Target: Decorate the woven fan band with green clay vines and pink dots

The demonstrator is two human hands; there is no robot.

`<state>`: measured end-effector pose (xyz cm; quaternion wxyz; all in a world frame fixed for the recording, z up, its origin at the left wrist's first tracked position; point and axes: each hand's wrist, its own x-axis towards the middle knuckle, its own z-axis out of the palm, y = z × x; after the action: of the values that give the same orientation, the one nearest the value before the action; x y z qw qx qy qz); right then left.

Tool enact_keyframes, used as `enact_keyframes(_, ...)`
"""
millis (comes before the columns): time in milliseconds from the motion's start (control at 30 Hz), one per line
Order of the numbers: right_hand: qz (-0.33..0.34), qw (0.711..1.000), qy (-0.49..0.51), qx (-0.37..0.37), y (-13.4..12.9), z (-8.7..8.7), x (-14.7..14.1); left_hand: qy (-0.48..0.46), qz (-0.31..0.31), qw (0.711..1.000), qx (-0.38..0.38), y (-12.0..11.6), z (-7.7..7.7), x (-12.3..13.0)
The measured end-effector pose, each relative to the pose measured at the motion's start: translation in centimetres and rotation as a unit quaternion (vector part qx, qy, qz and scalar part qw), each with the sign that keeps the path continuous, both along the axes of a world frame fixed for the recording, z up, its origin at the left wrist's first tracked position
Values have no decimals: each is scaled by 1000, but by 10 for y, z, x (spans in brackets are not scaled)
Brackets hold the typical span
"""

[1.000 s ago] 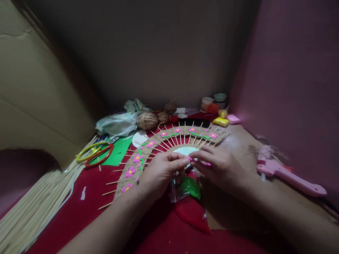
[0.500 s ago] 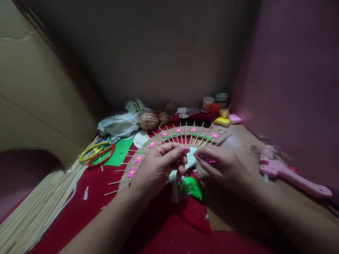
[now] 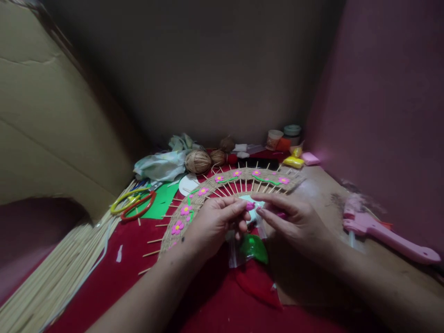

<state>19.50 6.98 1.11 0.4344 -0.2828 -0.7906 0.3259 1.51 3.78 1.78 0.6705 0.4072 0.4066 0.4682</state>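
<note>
My left hand (image 3: 225,219) is closed, thumb and forefinger pinching a small magenta piece of modelling clay (image 3: 249,205). Close beside it, my right hand (image 3: 294,219) has its forefinger and thumb at that piece, while another bit of magenta clay (image 3: 282,214) shows under its curled fingers. Behind both hands curves an arch of woven twine on thin sticks (image 3: 248,174), decorated with pink clay flowers (image 3: 186,210) and green stems. Below the fingers lies a clear bag with green clay (image 3: 255,249), next to a red packet (image 3: 258,282).
Scissors with yellow and orange handles (image 3: 138,205) lie on green sheets (image 3: 161,203) at left, near a bundle of sticks (image 3: 62,263). Twine balls (image 3: 198,161), a cloth (image 3: 161,165) and yellow clay packs (image 3: 293,162) stand behind. A pink glue gun (image 3: 391,238) rests on the right.
My hands have come closer together, and the right fingertips now meet the magenta piece in my left hand. The whole view has shifted slightly.
</note>
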Motion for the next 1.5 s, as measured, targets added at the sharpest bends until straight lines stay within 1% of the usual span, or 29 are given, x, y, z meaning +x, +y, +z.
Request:
enact_keyframes(133,7,999,-4,50,1,-2,2,52,-5,999,9,0,-3,1)
enact_keyframes(267,-3,992,-39,117,4,-6,3,112,3,993,24,-2,-1,3)
enact_keyframes(333,-7,990,-58,130,5,-7,4,120,2,992,29,-3,0,3)
enact_keyframes(400,-18,991,-63,117,5,-7,4,92,-3,995,36,-3,1,1)
enact_keyframes(500,-44,994,-48,87,5,-6,3,20,-7,999,34,-1,4,-1)
enact_keyframes(633,-47,995,-45,77,5,-4,2,-30,-4,999,12,0,7,-2)
enact_keyframes(833,-41,995,-48,82,4,-5,2,-22,-3,999,31,-2,2,4)
enact_keyframes(933,-38,995,-45,75,5,-8,2,-45,-8,999,19,-2,1,6)
enact_keyframes(1033,-41,996,-46,66,6,-10,2,-69,0,998,13,-1,0,7)
enact_keyframes(1133,-36,996,-50,61,5,-11,2,-64,4,998,6,-1,-1,7)
enact_keyframes(1333,-29,997,-64,40,4,-12,4,-51,-41,998,16,-5,-1,9)
enact_keyframes(1500,-17,997,-61,34,6,-13,4,-100,-49,993,28,-2,0,9)
